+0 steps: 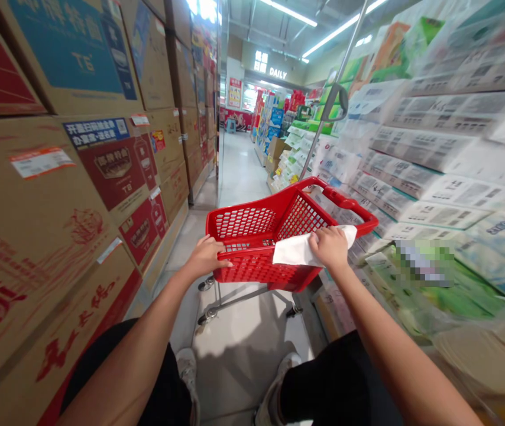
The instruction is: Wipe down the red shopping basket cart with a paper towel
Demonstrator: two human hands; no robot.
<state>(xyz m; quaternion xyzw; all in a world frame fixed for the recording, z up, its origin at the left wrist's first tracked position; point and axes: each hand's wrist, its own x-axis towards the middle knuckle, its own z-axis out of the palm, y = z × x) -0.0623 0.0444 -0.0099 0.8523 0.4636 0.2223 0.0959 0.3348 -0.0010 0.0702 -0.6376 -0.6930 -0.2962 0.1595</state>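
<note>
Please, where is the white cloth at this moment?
In the head view, right of centre, the white cloth lies over the near rim of the red plastic shopping cart, under the person's right hand.

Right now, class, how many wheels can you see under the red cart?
3: an upper wheel and a lower wheel at the picture's left, a third wheel at its right. Another may be hidden by the basket.

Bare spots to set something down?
Inside the red cart, within its mesh walls, where visible; floor between cart wheels and shoes. Crowded: cartons left, wrapped packs right, and the cart's near rim, under left hand, right hand, white sheet.
</note>
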